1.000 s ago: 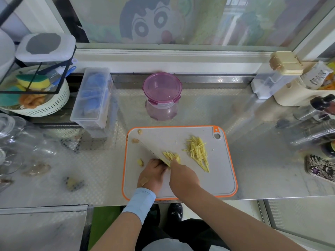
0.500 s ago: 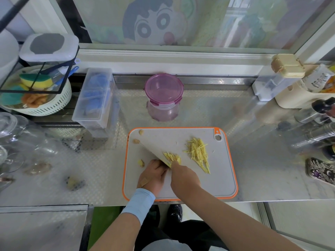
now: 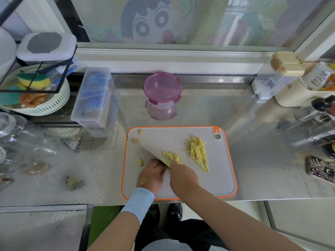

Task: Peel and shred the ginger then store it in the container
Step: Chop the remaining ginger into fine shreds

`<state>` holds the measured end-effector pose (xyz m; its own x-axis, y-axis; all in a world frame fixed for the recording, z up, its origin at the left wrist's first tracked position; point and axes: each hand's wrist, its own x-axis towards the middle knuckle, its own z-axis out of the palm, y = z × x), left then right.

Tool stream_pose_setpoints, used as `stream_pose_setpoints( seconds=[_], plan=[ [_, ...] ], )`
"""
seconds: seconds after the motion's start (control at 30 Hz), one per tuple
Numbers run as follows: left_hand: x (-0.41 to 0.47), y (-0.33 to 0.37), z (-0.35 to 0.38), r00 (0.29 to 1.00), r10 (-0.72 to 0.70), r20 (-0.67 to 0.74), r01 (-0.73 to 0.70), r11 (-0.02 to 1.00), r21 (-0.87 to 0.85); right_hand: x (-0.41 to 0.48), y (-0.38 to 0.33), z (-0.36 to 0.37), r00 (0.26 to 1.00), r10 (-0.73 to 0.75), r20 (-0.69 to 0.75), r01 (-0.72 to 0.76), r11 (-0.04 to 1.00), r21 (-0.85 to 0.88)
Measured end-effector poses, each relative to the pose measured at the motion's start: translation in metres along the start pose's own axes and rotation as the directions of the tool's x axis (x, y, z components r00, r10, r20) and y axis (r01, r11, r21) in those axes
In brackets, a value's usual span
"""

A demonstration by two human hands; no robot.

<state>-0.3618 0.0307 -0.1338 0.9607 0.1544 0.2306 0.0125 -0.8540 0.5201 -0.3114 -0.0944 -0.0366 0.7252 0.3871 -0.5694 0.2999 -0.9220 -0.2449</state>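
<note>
**Progress: shredding half done, in our judgement.**

- Dark ginger peel scraps [image 3: 73,182] lie on the steel bench [image 3: 262,160], near its front-left. We take peeling as finished.
- Grey plastic cutting board with orange rim [image 3: 217,178], at the bench's front edge. Small ginger offcuts [image 3: 140,162] sit along its left edge.
- Left hand [image 3: 152,173]: its fingers are wrapped round the handle of the broad steel knife [image 3: 151,151].
- Round clear container with purple clip lid [image 3: 162,95], at the bench's back edge. The lid is on and we see no ginger inside, so storing is left.
- Stack of yellow ginger slices [image 3: 171,156], at mid-board against the blade and partly cut.
- Right hand [image 3: 183,176]: its fingers are bunched narrow, pinning that stack.
- Pile of fine ginger shreds [image 3: 197,153], toward the board's right.

**Writing:** the white bottle label [image 3: 319,77] at the back-right corner is too small to read.
</note>
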Motion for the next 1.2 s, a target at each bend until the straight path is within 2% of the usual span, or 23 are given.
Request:
stream_pose_setpoints(
  seconds=[0.2,0.43,0.63,0.87,1.2],
  plan=[
    [0.0,-0.001,0.0,1.0,0.021,0.009,-0.021,0.999,0.033,-0.009,0.01,0.004,1.0,0.023,-0.014,-0.023,1.0,0.018],
    [-0.002,0.0,0.002,1.0,0.012,-0.024,-0.013,1.0,-0.025,-0.015,0.017,0.006,0.998,0.056,0.025,-0.057,0.998,0.013],
    [-0.001,0.0,0.003,1.0,0.009,-0.014,-0.009,1.0,-0.002,-0.01,0.012,0.003,0.999,0.034,0.004,-0.034,0.999,0.038],
    [-0.002,-0.003,0.006,1.0,-0.002,-0.015,0.001,1.0,-0.013,-0.026,0.022,0.009,0.997,0.078,0.027,-0.078,0.997,0.026],
    [-0.004,0.0,0.004,1.0,-0.02,0.001,0.02,0.999,-0.038,-0.002,0.003,0.0,1.0,0.01,-0.001,-0.01,0.999,0.046]
  ],
)
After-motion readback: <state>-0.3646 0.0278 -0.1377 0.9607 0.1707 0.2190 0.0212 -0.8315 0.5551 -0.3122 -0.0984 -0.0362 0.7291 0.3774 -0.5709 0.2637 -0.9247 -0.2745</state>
